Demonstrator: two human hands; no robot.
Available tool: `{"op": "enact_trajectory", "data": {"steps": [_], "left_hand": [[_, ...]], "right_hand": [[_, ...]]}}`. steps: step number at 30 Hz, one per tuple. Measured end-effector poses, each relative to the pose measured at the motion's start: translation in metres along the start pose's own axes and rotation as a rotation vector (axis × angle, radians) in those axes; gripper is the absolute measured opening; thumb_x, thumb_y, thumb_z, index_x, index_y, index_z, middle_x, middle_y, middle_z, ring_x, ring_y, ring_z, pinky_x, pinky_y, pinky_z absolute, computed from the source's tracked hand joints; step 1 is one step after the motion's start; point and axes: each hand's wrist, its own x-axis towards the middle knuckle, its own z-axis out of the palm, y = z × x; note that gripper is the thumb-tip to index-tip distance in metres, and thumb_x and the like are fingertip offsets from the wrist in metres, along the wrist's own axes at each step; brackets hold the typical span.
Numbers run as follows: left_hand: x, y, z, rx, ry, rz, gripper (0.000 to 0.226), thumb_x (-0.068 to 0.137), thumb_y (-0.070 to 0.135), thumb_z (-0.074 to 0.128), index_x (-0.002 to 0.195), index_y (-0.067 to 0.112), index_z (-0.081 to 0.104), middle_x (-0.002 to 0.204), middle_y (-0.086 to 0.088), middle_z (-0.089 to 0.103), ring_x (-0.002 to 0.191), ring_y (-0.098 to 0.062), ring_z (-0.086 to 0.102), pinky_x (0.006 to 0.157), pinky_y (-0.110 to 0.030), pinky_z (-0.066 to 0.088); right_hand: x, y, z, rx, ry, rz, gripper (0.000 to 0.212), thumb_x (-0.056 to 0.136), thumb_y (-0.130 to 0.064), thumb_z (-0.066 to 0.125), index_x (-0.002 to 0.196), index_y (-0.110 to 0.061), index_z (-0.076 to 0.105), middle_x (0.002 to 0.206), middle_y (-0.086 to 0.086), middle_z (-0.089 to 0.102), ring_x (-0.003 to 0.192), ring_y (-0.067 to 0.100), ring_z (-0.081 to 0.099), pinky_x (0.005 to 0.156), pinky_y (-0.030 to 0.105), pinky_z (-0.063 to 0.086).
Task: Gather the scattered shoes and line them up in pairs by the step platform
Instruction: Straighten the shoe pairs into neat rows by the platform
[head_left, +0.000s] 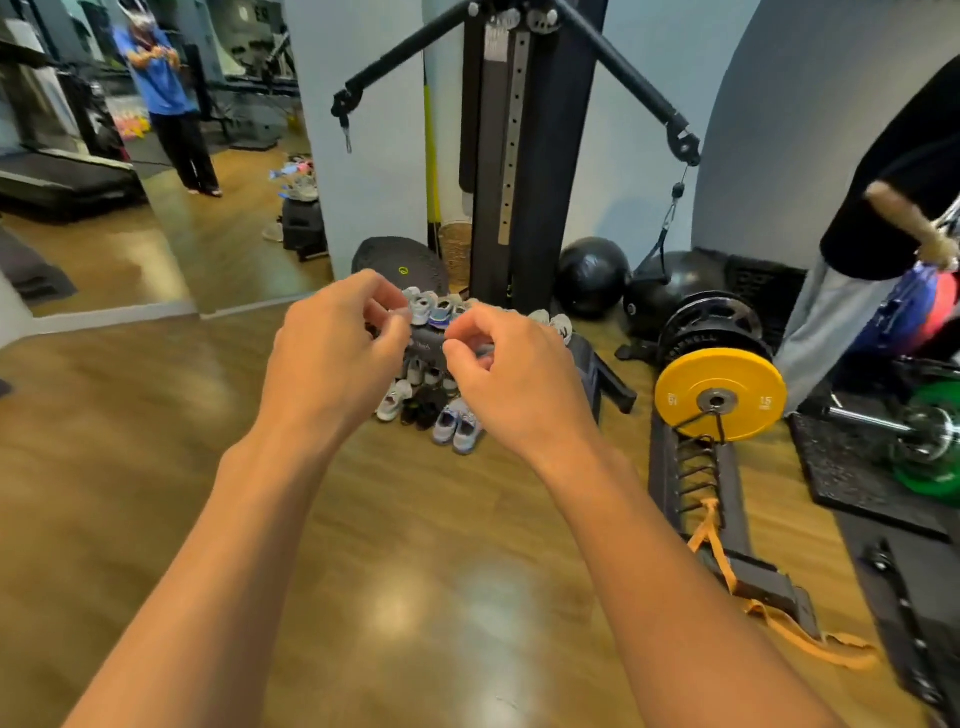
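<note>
Both hands are held up in mid-air above the wooden floor (415, 571), and no shoe is carried in either. The left hand (332, 353) is shown with its fingers loosely curled and the thumb close to the forefinger. The right hand (514, 374) is shaped the same way, and nothing is seen gripped in it. The fingertips are blurred, so something very small between them cannot be ruled out.

The shoes are found farther off, partly hidden behind the hands, at the dark step platform (587, 364). Several shoes (431, 309) are heaped on its top. On the floor just in front, a white shoe (392, 400) lies to the left, dark shoes (421, 410) in the middle, and a grey-blue pair (457, 426) nearest.

The step in hand is judged to be the approach, before a shoe is picked up. For the next move the body must be brought closer and lowered. One shoe and its mate must then be taken and set side by side along the platform's near edge.
</note>
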Motion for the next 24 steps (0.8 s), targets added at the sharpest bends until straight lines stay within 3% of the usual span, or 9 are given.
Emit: {"op": "enact_trajectory", "data": {"steps": [14, 21, 24], "left_hand": [[0.286, -0.175, 0.137, 0.086, -0.125, -0.040, 0.009, 0.087, 0.030, 0.056, 0.089, 0.028, 0.064, 0.082, 0.009, 0.064, 0.079, -0.019, 0.061, 0.074, -0.040, 0.052], [0.431, -0.284, 0.201, 0.046, -0.147, -0.073, 0.009, 0.087, 0.029, 0.055, 0.089, 0.028, 0.064, 0.083, 0.010, 0.063, 0.080, -0.019, 0.061, 0.077, -0.041, 0.052], [0.495, -0.330, 0.231, 0.010, -0.196, -0.071, 0.010, 0.087, 0.029, 0.055, 0.090, 0.027, 0.064, 0.081, 0.010, 0.063, 0.081, -0.020, 0.062, 0.077, -0.040, 0.052]], "right_hand": [[0.299, 0.103, 0.173, -0.023, -0.043, 0.096, 0.015, 0.090, -0.031, 0.053, 0.096, -0.029, 0.066, 0.092, -0.013, 0.067, 0.083, 0.013, 0.062, 0.073, 0.039, 0.053], [0.446, 0.150, 0.268, -0.032, -0.007, 0.154, 0.015, 0.091, -0.034, 0.052, 0.098, -0.035, 0.065, 0.093, -0.018, 0.066, 0.083, 0.008, 0.062, 0.069, 0.032, 0.053], [0.508, 0.165, 0.314, -0.029, -0.001, 0.216, 0.015, 0.091, -0.034, 0.052, 0.098, -0.034, 0.065, 0.094, -0.016, 0.067, 0.084, 0.008, 0.062, 0.072, 0.035, 0.055]]}}
